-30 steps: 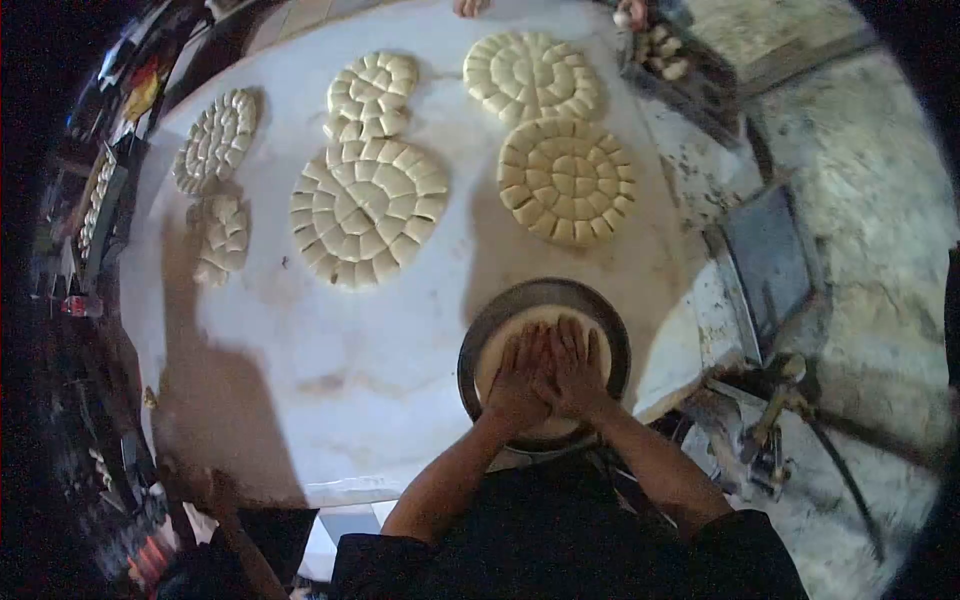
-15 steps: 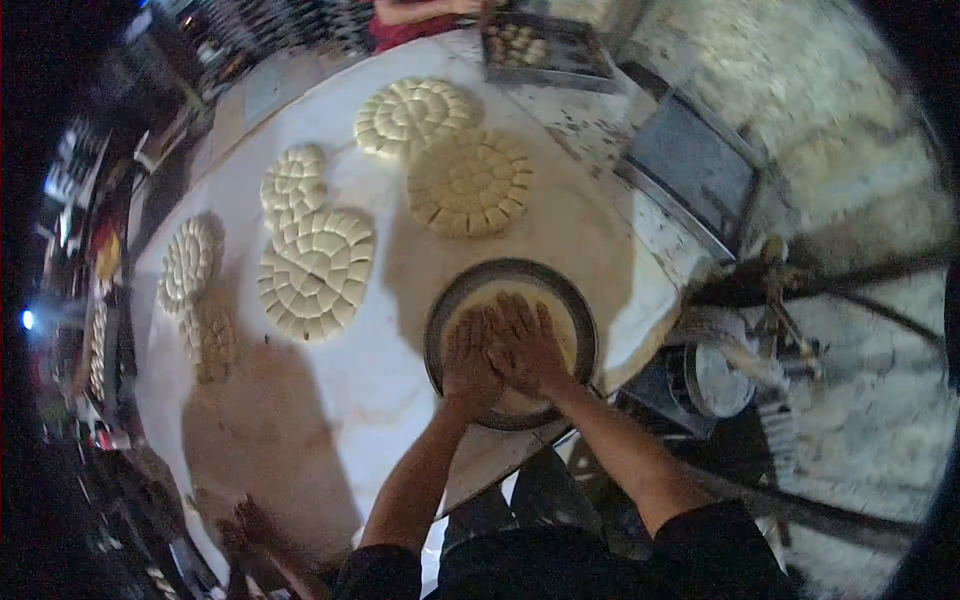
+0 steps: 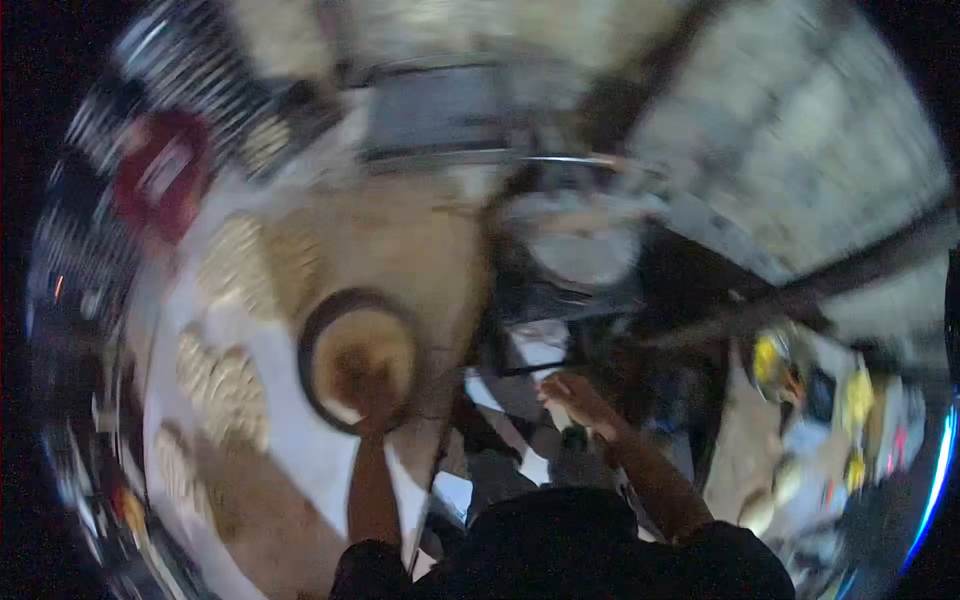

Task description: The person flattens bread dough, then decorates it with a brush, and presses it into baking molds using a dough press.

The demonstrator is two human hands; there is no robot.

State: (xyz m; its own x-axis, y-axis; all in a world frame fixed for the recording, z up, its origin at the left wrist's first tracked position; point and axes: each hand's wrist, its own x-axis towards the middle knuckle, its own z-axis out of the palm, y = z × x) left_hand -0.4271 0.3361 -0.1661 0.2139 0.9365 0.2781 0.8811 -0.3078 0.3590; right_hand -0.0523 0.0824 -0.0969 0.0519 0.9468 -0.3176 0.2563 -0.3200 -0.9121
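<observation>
My left hand [image 3: 366, 388] rests on the flat, pale round layer [image 3: 345, 350] inside a dark-rimmed round pan [image 3: 310, 362]; its fingers are smeared by motion. Off the table's edge, my right hand [image 3: 575, 397] hangs over the floor gap with its fingers bent together; whether it holds anything is too blurred to tell. Cut dough rounds [image 3: 236, 400] lie on the table to the left of the pan, and more dough [image 3: 238, 265] lies beyond it.
A grey rectangular tray [image 3: 437, 110] sits at the far end of the table [image 3: 330, 450]. Beyond the table's right edge stands a round pale container [image 3: 585, 250]. A person in red [image 3: 165, 175] is at the far left. Assorted items [image 3: 820, 430] lie at the right.
The view has swung right and blurred. My right hand has left the pan and moved out past the table's edge, while my left hand remains over the pan.
</observation>
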